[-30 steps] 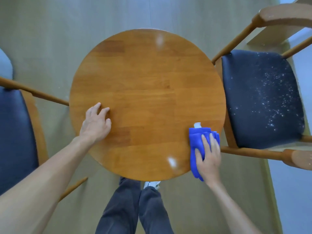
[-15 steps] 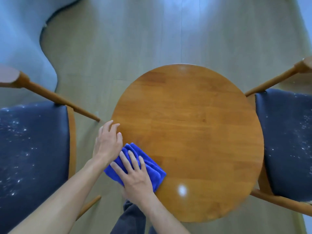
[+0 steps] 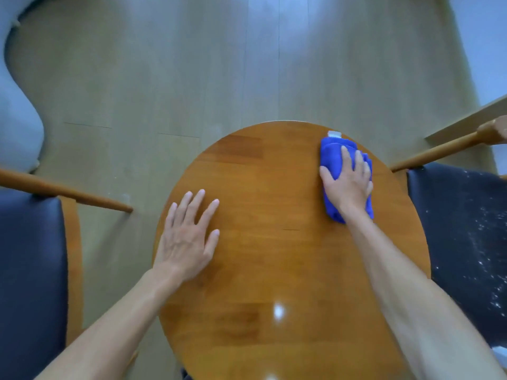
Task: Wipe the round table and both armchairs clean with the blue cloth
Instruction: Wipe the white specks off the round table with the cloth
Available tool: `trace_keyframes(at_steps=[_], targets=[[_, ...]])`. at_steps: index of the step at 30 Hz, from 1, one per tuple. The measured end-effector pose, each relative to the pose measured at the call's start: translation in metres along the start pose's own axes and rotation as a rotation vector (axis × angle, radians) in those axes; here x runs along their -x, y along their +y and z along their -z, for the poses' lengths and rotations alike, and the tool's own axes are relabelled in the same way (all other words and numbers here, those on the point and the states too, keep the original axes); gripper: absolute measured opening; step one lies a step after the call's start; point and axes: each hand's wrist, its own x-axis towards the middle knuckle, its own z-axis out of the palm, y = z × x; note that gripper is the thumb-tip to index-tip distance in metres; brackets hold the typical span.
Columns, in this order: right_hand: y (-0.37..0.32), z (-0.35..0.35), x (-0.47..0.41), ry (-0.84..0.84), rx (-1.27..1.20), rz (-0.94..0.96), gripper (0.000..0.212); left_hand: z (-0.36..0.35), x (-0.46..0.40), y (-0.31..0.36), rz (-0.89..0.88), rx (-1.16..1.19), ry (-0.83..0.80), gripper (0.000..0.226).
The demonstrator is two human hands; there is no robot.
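Flat right hand (image 3: 348, 185), fingers straight, presses the folded blue microfibre cloth (image 3: 333, 156) onto the round glossy wooden table (image 3: 274, 256), far-right rim. Left hand (image 3: 189, 237) opposite, spread flat, bracing. Cloth looks soft, light, likely bunches: best pinned mid-fold. Speckled navy armchair seat (image 3: 466, 242) just beyond.

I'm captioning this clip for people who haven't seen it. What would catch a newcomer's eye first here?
The bright blue cloth stands out most, pressed flat under the right hand at the far right of the round table. The left hand lies spread on the table's left side. Next comes the right armchair, its dark seat sprinkled with white specks.
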Motion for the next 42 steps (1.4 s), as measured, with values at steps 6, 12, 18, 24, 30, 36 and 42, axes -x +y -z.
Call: trace_keyframes(at_steps=[6,12,18,24,30,36,42], targets=[[0.103,0.009,0.143,0.192,-0.112,-0.54,0.064,-0.011,-0.011,0.009,0.023,-0.093,-0.133,0.069],[-0.043,-0.044,0.225,0.079,-0.089,-0.224,0.067,-0.007,-0.014,0.006,0.062,-0.053,-0.12,0.061],[0.003,-0.06,0.287,-0.137,0.015,0.879,0.063,0.002,-0.019,0.008,0.027,-0.037,-0.1,0.056],[0.175,0.003,0.245,-0.038,0.091,0.607,0.058,0.005,-0.012,0.033,0.176,-0.056,-0.189,0.059],[0.178,0.012,0.23,0.095,-0.031,-0.205,0.068,-0.001,0.02,0.069,0.172,-0.057,-0.241,0.061],[0.111,0.011,0.298,-0.006,-0.116,-0.169,0.07,0.004,0.039,0.116,0.167,-0.062,-0.344,0.058],[0.086,0.046,0.333,-0.408,-0.349,0.008,0.071,0.019,0.036,0.189,0.066,-0.044,-0.35,0.055]])
